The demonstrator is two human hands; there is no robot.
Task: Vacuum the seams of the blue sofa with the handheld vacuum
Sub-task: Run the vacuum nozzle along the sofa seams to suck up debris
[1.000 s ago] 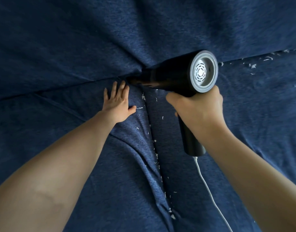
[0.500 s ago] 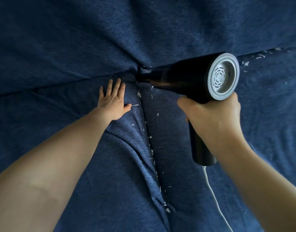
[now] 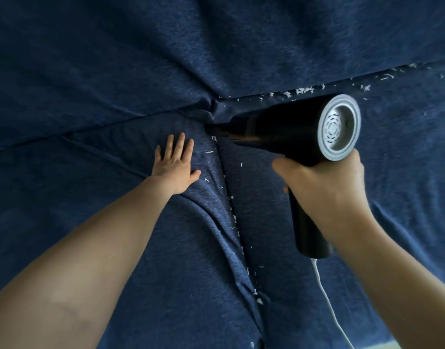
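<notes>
1. Blue sofa [image 3: 292,41] fabric fills the whole view: backrest above, two seat cushions below, with one seam [image 3: 235,222] running between the cushions toward the viewer and another along the foot of the backrest. White crumbs [image 3: 302,90] sit in both.

2. Right hand [image 3: 327,190] is clenched round the handle of the black vacuum [image 3: 279,132]. Nozzle tip sits at the junction where the two seams meet. Left hand [image 3: 175,163] lies flat, fingers straight, pressing the left cushion just beside the cushion seam; it holds nothing.

3. Risk: loose fabric. The cover is bunched into folds right at the junction. Suction could pull cloth over the nozzle mouth and block it.

4. Risk: missed debris. Crumbs lie thickest along the backrest seam to the right, behind the vacuum body, and down the cushion seam toward the viewer. If the nozzle only works the junction, both lines stay dirty.

5. Risk: scatter. A fast drag of the nozzle could flick flakes out onto the cushion faces, where some already lie.

6. Risk: cord [image 3: 327,306]. White lead hangs from the handle base and trails across the right cushion. A long reach along the backrest seam may draw it taut or sweep it through the crumbs.

7. Risk: seam closing. If the left hand lifts, the gap likely shuts over the crumbs.
</notes>
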